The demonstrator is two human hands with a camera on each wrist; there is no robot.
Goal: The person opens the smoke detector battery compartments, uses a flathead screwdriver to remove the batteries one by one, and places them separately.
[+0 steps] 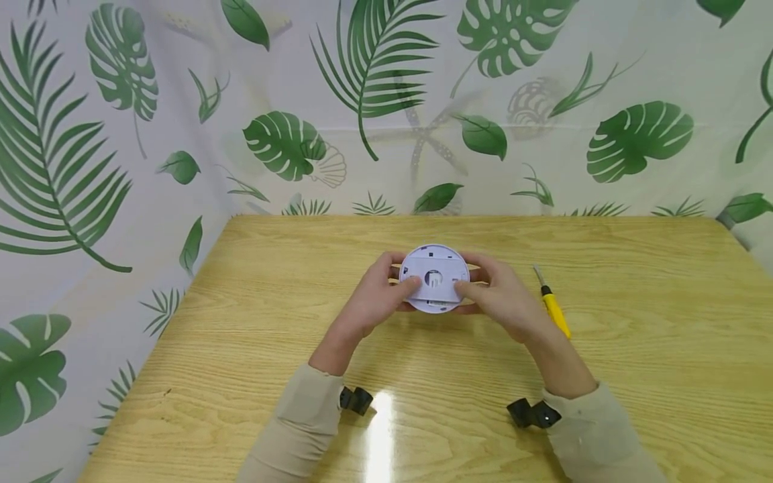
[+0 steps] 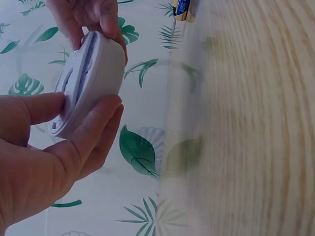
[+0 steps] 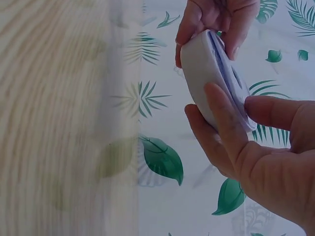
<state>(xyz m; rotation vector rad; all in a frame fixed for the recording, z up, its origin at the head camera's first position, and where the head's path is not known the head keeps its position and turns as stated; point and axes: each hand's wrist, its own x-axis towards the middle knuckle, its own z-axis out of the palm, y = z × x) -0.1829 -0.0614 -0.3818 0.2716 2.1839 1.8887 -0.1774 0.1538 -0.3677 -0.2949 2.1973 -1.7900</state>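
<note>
A round white plastic device (image 1: 434,249) is held up above the table, with its back turned toward the head camera. A flat plate (image 1: 445,291) with a round hole in the middle crosses that back. My left hand (image 1: 385,290) grips the left rim, thumb on the plate and fingers behind. On the opposite rim, my right hand (image 1: 500,292) holds it the same way, its thumb also on the plate. Both wrist views show the device's thick white side wall (image 2: 106,69) between thumb and fingers. The face turned away is hidden from the head view.
A screwdriver (image 1: 554,312) with a yellow handle lies on the wooden table (image 1: 253,322), right of the right hand. A leaf-patterned cloth (image 1: 374,181) hangs behind the table and along its left side. Black camera mounts (image 1: 534,414) stick out inward from both sleeves.
</note>
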